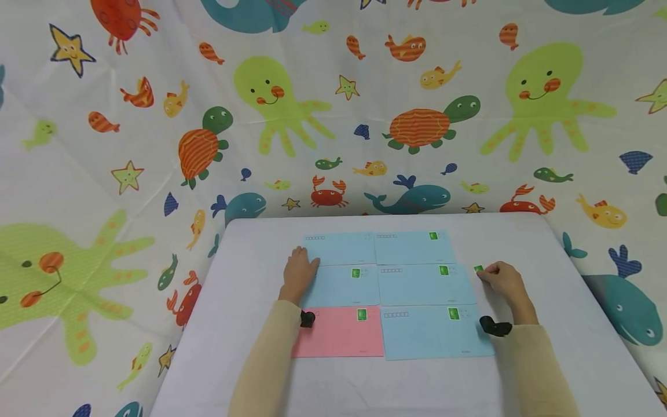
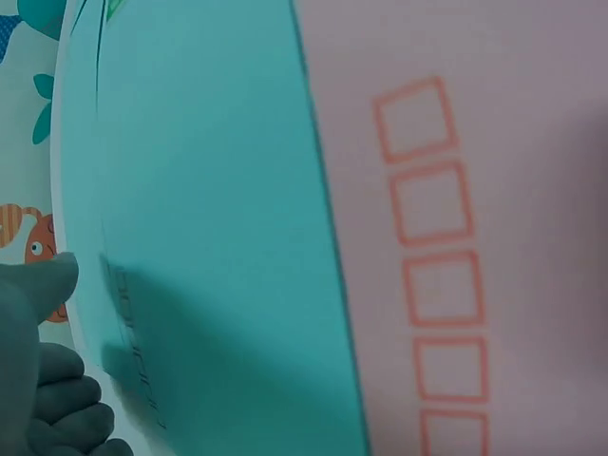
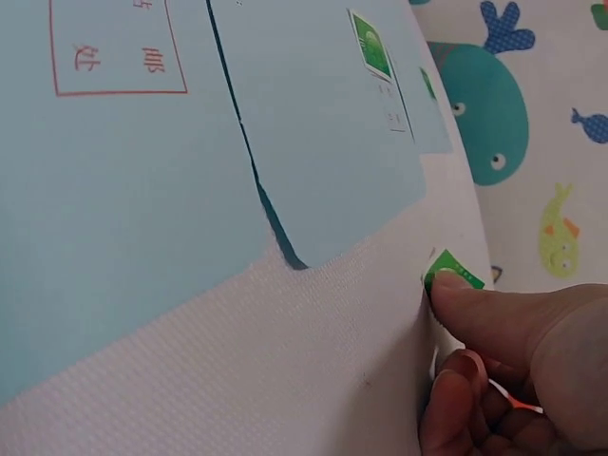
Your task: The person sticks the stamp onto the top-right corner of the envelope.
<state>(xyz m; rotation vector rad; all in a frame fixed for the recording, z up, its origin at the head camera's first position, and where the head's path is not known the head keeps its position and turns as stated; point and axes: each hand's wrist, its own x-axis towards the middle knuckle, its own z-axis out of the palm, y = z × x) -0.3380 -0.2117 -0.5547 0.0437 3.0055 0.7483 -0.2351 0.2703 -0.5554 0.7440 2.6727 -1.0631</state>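
Note:
Blue and pink envelopes lie flat in two columns. My left hand (image 1: 298, 275) rests at the left edge of the top-left blue envelope (image 1: 344, 250) and the middle-left blue one (image 1: 339, 289), fingers pointing away from me. Between thumb and forefinger my right hand (image 1: 506, 285) pinches a small green stamp (image 3: 460, 268), just right of the right column and apart from it. The pink envelope (image 1: 339, 335) is at the front left. Green stamps sit at the upper right of the pink envelope, the middle-left one and the right-column envelopes, including the front-right blue envelope (image 1: 432, 336).
The envelopes lie on a white-covered table (image 1: 417, 388). Behind and beside it hangs a white cloth (image 1: 323, 52) printed with sea animals. A black strap piece (image 1: 495, 326) shows at the right wrist, and another (image 1: 307, 319) at the left wrist overlaps the pink envelope.

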